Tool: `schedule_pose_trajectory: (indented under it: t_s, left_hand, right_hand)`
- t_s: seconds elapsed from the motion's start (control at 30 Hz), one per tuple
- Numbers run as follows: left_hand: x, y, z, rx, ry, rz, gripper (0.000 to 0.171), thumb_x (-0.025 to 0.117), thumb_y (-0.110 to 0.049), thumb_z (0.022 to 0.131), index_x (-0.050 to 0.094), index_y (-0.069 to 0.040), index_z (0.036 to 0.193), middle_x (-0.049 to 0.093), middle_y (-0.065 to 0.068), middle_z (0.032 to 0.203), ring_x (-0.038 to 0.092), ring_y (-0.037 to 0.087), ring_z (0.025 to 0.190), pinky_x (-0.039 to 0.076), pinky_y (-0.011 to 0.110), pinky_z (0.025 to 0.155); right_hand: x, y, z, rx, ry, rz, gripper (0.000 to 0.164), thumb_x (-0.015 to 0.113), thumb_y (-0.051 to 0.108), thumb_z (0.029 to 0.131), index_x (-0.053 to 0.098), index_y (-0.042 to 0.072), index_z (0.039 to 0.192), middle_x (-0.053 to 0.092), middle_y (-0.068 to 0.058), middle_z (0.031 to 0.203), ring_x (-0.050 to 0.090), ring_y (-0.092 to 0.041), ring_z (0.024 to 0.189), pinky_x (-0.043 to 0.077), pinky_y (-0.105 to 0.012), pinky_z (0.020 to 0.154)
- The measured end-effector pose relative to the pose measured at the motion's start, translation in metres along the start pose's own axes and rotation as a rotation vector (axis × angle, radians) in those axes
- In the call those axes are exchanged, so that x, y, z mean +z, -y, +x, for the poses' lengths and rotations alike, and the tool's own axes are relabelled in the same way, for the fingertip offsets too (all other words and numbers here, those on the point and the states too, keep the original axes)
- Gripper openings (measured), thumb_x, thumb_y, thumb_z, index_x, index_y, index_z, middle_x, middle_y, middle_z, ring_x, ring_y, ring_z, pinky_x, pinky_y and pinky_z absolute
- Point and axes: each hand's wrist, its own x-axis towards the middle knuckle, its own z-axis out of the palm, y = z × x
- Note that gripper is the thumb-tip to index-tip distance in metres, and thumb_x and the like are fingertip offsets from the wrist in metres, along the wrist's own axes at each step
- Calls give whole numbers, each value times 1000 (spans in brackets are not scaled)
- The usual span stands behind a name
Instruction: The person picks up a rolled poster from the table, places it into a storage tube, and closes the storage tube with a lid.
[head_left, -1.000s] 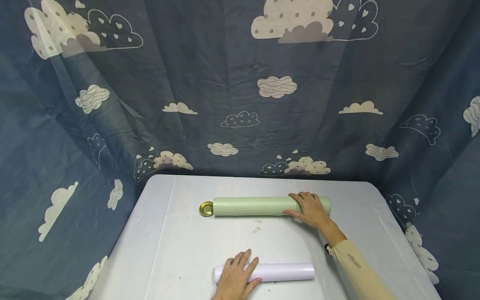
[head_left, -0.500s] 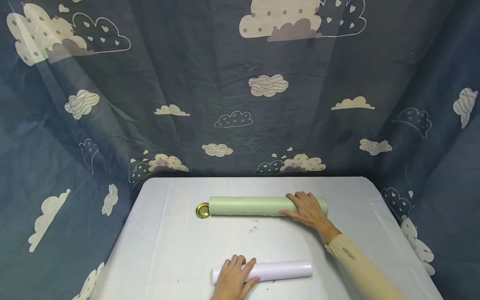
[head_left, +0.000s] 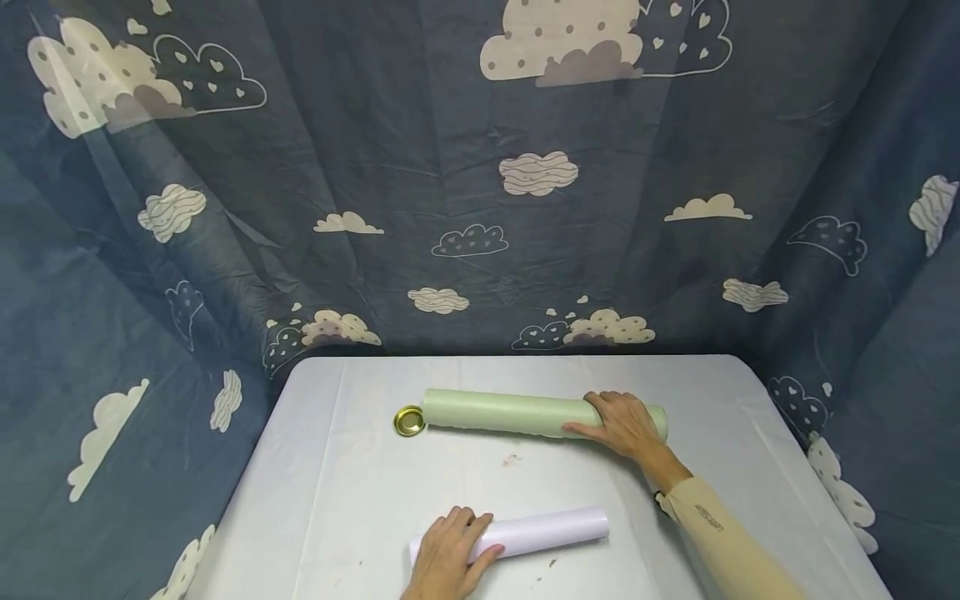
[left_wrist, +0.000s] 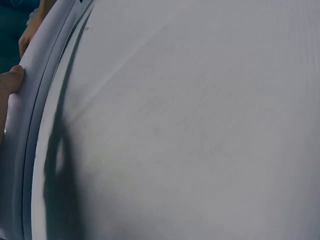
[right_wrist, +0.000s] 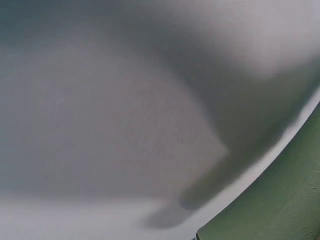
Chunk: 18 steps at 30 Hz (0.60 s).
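A pale green roll (head_left: 502,412) lies across the far part of the table, its left end angled slightly farther back than its right. My right hand (head_left: 624,423) grips it near the right end, fingers over the top and thumb along the near side. Closer to me, my left hand (head_left: 450,552) holds a shorter, glossy pale lilac roll (head_left: 551,531) near its left end. That roll slants, right end farther away. In the left wrist view the thumb (left_wrist: 11,80) presses against the lilac roll (left_wrist: 20,140). Only part of the green roll (right_wrist: 280,200) shows in the right wrist view.
A small round gold-coloured dish or lid (head_left: 409,421) sits by the green roll's left end. White cloth covers the table (head_left: 375,483), with a few small brownish marks. A dark blue cloud-printed curtain (head_left: 465,192) hangs behind and at both sides.
Both rolls have turned while held: the green one's right end came nearer, and the lilac one's right end swung away as it shifted left. The head view also moved a little.
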Motion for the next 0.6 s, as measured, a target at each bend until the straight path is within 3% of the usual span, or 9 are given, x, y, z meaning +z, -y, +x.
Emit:
schedule_pose_trajectory:
  t_s: [0.2,0.6]
  left_hand:
    - [-15,15,-3,-81,4,-48,31,74,-44,93,77,-16,106,67,-9,86,56,3,75,38,11,60]
    - [-41,54,-14,-161,22,-31,26,82,-36,87,78,-14,102,72,-6,87,61,4,75,48,18,61]
  right_hand:
    - [-20,-3,-10,37,-53,23,94,40,96,81,74,10,100,68,-6,72,56,-19,58,40,-31,52]
    - [-67,-17,-34,-37,-121,-30,90,42,92,85,74,9,99,70,-6,74,60,-21,59,46,-36,52]
